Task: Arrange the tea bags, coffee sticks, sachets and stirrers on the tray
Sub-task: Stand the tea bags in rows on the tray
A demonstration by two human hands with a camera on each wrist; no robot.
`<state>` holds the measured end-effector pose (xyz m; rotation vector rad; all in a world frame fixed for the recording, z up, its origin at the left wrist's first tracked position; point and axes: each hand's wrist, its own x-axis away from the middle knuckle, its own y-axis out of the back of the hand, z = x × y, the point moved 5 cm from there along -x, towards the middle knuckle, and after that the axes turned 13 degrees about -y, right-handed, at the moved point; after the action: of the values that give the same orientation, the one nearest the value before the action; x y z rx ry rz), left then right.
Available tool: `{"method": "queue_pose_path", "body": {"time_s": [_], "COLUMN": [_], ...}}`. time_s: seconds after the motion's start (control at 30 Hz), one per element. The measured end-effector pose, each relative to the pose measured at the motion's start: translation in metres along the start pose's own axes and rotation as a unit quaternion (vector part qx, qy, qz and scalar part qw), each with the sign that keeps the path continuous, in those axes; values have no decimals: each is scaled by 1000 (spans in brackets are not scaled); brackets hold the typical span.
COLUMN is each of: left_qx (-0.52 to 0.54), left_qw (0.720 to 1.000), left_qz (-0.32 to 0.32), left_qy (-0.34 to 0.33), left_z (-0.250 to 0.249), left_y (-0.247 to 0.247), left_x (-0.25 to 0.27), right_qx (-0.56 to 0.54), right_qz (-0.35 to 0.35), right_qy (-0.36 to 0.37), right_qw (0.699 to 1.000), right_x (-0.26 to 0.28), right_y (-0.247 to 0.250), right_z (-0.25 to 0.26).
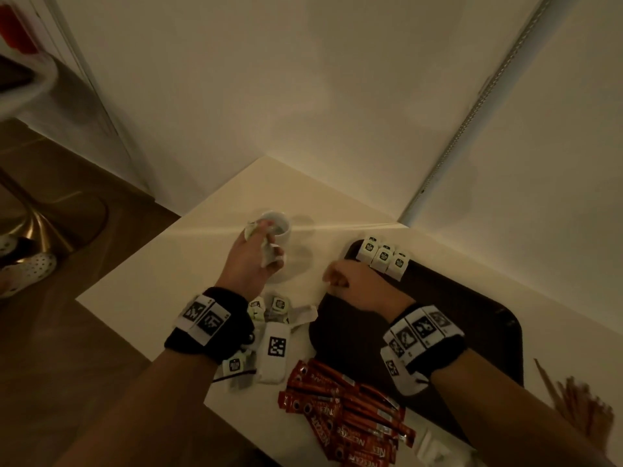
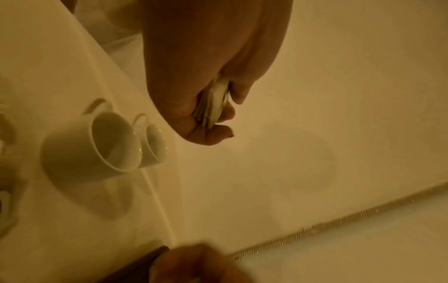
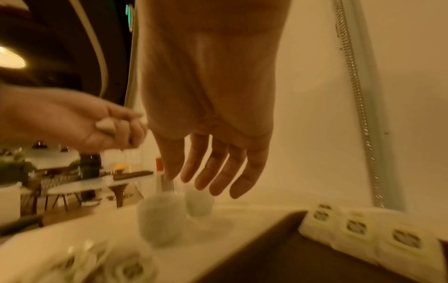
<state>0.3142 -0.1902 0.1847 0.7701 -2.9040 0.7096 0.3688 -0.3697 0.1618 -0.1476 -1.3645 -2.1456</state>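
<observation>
Head: dark tray (image 1: 472,315) at right holds 3 tea bags (image 1: 384,256) in row at far-left corner. L hand (image 1: 256,261) clamped on bunch of bags, in front of white cup (image 1: 279,227). R hand (image 1: 354,284) over tray's left edge, fingers loosely curled, holding nothing. Loose tea bag pile (image 1: 269,311), coffee sticks (image 1: 347,412) on table near side; stirrers (image 1: 580,409) near right.

L wrist: fingers (image 2: 213,134) pinch bags; 2 cups (image 2: 97,141), insides look bare.

R wrist: fingers (image 3: 218,168) apart, relaxed.

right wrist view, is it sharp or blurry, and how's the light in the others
Right wrist view: warm orange cast, cups and near tea bags smeared by motion blur, lamp glare upper left. Head view: dim, tray nearly black. Left wrist view: yellowish, cups fairly clear, right hand blurred at bottom.
</observation>
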Motion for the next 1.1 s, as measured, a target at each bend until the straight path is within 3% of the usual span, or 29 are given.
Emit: {"method": "queue_pose_path", "body": {"time_s": [0.17, 0.33, 0.5, 0.63, 0.73, 0.83, 0.97, 1.1], "left_qx": [1, 50, -28, -178, -243, -208, -120, -34], "left_qw": [1000, 998, 998, 977, 954, 963, 978, 983], "left_qz": [-14, 26, 58, 107, 158, 149, 154, 178], "left_qy": [15, 23, 0, -53, -73, -87, -71, -26], "left_z": [-5, -2, -5, -4, -3, -5, -6, -2], "left_y": [10, 10, 12, 20, 16, 2, -23, -41], "left_x": [-3, 0, 5, 5, 7, 12, 19, 27], "right_qx": [167, 312, 349, 156, 30, -62, -29, 114], "right_qz": [60, -9, -48, -21, -57, -76, -102, -117], "right_qy": [27, 58, 73, 100, 152, 164, 161, 120], "right_qw": [984, 948, 933, 982, 986, 982, 981, 979], "right_x": [-4, -11, -18, -11, 6, 22, 34, 37], "right_y": [-59, -89, -93, -48, 14, 70, 113, 123], "right_z": [-16, 7, 14, 35, 65, 92, 115, 120]}}
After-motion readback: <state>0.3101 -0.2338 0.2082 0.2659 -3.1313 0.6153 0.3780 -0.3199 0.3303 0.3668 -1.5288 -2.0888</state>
